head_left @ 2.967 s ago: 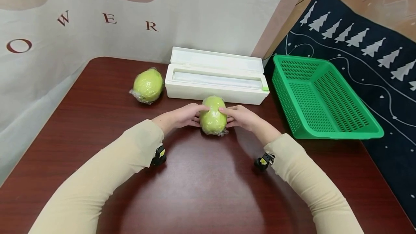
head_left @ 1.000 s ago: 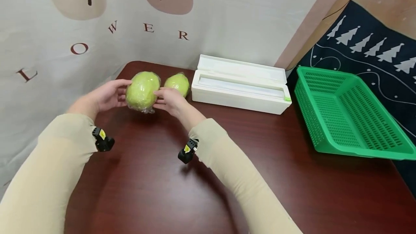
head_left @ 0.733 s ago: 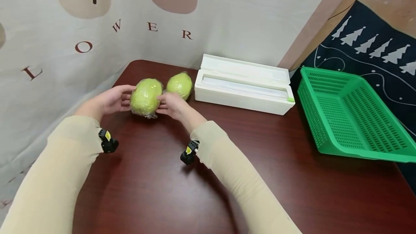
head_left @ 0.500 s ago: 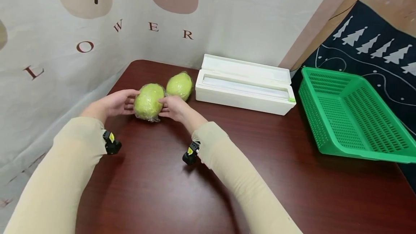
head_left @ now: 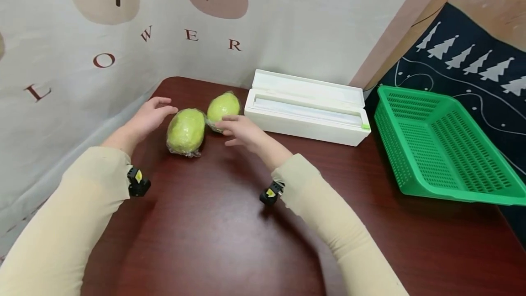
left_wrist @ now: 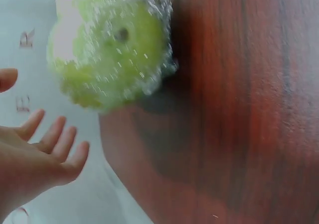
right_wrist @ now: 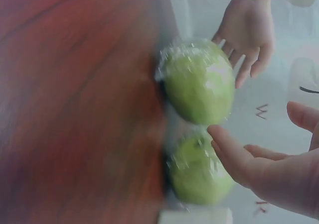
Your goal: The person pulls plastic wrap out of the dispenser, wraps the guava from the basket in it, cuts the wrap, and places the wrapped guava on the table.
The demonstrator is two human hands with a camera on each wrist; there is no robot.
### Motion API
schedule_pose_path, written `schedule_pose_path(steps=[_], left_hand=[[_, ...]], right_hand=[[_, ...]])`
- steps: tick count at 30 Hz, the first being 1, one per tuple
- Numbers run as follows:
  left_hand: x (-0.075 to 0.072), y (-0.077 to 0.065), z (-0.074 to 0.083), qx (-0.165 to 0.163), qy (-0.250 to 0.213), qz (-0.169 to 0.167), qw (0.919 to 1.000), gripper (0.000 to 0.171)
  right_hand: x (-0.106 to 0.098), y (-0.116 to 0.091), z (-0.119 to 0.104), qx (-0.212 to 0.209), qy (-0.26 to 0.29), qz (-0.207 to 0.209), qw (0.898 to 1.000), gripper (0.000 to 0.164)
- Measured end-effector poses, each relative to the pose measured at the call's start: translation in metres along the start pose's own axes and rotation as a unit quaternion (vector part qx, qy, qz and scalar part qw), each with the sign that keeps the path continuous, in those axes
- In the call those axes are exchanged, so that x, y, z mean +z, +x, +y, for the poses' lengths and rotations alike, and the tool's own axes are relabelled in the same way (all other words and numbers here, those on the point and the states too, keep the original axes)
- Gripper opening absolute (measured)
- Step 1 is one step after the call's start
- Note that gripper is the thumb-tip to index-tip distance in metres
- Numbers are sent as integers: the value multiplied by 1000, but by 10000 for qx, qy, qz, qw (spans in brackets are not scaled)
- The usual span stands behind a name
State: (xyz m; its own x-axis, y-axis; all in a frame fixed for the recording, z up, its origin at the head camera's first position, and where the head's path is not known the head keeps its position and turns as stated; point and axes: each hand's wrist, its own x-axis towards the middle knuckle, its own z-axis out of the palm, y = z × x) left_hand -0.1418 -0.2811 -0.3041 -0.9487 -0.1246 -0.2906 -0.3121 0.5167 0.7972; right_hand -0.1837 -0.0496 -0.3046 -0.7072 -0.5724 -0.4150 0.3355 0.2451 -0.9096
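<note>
Two yellow-green fruits wrapped in clear cling film stand on the dark red-brown table. The nearer fruit [head_left: 186,132] is at the left, and the farther fruit [head_left: 224,106] is just behind it to the right. My left hand [head_left: 149,121] hovers left of the nearer fruit, fingers apart and holding nothing; the left wrist view shows a gap between that hand [left_wrist: 45,159] and the fruit [left_wrist: 112,50]. My right hand [head_left: 248,135] is off the nearer fruit and in front of the farther one, partly covering its lower edge. In the right wrist view its fingers [right_wrist: 234,152] are extended and empty.
A white cling film box [head_left: 308,122] with its lid raised and a roll inside stands right of the fruits. Farther right is a green perforated plastic basket [head_left: 411,182]. A pale printed cloth [head_left: 287,22] hangs behind the table. Wrist cameras [head_left: 139,182] sit at both cuffs.
Both hands carried the wrapped fruit from the table's middle to the left and set it beside the other fruit. They have let go, and the right hand has drawn away to the right.
</note>
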Motion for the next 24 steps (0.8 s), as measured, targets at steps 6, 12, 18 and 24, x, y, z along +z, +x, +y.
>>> schedule_pose_path(steps=[6,12,18,24], left_hand=[[19,-1,26,1149,689,573,9893,65],[49,-4,45,2120,1320,811,9649,61],[67,-10,53,2481,1811,543,9501,69],[73,-19,56,2428,2444,-16,9388,79]], right_hand=[[-28,-22,2,-833,-1852,482,9780,55],[-47,-41,11,-1579,-3404,1081,9206,62],[-56,-57,21,-1942,-4241,1466,8723,68],[-67,-64,31,-2065,-4920,1849,8253,74]])
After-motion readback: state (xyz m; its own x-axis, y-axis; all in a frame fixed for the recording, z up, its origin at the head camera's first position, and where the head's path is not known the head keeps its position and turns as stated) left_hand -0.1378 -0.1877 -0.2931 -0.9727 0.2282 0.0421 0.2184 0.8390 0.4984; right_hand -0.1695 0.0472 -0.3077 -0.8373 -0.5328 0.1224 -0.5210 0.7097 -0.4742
